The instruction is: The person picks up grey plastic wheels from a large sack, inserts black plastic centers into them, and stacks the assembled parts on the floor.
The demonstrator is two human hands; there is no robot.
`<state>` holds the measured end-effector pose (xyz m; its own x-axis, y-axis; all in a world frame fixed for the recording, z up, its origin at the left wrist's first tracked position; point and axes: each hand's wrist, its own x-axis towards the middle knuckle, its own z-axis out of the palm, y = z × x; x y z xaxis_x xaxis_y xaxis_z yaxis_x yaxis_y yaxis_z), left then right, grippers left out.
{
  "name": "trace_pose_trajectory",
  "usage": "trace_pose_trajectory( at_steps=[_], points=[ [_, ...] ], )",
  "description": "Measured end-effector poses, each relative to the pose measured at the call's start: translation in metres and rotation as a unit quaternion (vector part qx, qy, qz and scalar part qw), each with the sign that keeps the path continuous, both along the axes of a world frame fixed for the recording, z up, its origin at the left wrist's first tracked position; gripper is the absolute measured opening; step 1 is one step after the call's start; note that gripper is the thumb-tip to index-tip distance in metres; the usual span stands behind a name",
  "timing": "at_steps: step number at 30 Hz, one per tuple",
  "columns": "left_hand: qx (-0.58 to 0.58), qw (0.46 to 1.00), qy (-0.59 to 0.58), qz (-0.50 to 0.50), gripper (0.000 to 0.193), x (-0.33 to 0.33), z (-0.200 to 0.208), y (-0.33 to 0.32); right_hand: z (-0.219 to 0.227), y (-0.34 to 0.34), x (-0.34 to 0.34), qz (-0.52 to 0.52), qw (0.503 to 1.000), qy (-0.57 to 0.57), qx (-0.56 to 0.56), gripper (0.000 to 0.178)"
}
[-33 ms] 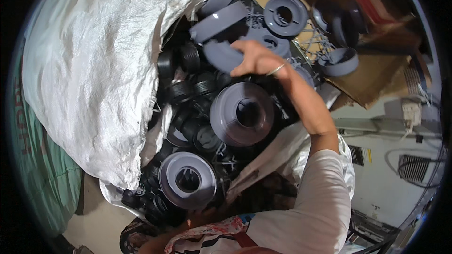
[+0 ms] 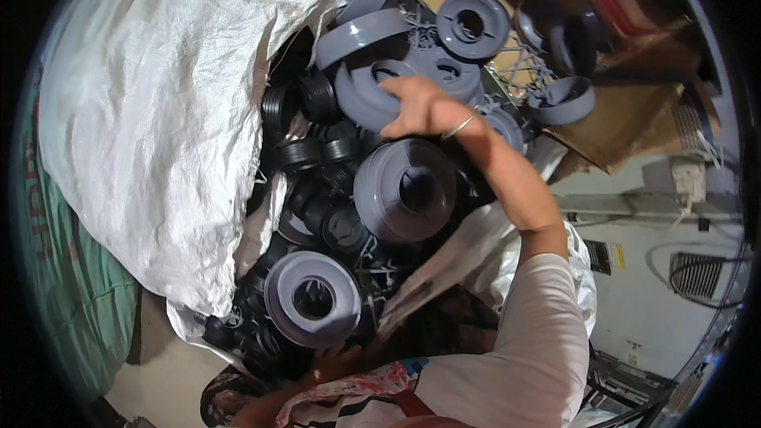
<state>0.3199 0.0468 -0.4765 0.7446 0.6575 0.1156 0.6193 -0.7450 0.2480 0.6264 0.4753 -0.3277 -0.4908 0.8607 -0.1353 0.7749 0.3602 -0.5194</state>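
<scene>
Right grip [image 2: 428, 107] on ring [image 2: 361, 103]; sack [image 2: 79, 289] lettered.

Left of the right fingers [image 2: 403, 89], the gray ring [image 2: 358, 105] they are gripping is filling the nearest room, and beyond them a tilted gray band [image 2: 361, 38] is barring the way. Just below them in view, a broad gray collar [image 2: 380, 200] is blocking the straight path. To their lower left, room is lying open over the black caps [image 2: 300, 155], while the white sack [image 2: 158, 127] is bounding it farther left.
</scene>
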Motion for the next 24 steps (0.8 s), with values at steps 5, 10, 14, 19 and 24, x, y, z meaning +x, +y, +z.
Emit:
trace_pose_trajectory(
  at_steps=[5,10,14,19,24],
  points=[
    [0.059,0.998,-0.025,0.021,0.032,0.009,-0.001,0.005,0.065,-0.078,-0.022,0.164,0.978,0.125,-0.011,0.051],
    [0.087,0.996,-0.009,0.020,0.028,0.016,0.002,0.010,0.059,0.001,0.035,-0.229,0.933,0.105,0.256,0.043],
    [0.098,0.994,0.040,0.017,0.029,0.008,-0.014,-0.003,0.010,0.086,0.117,-0.514,0.829,-0.114,0.190,0.104],
    [-0.176,0.982,0.055,-0.045,0.036,-0.005,0.017,-0.008,-0.015,0.126,0.150,-0.591,0.795,-0.055,0.126,0.099],
    [-0.181,0.973,0.103,-0.096,0.039,-0.004,0.029,-0.003,-0.030,0.124,0.173,-0.575,0.799,-0.058,0.168,0.053]
  ],
)
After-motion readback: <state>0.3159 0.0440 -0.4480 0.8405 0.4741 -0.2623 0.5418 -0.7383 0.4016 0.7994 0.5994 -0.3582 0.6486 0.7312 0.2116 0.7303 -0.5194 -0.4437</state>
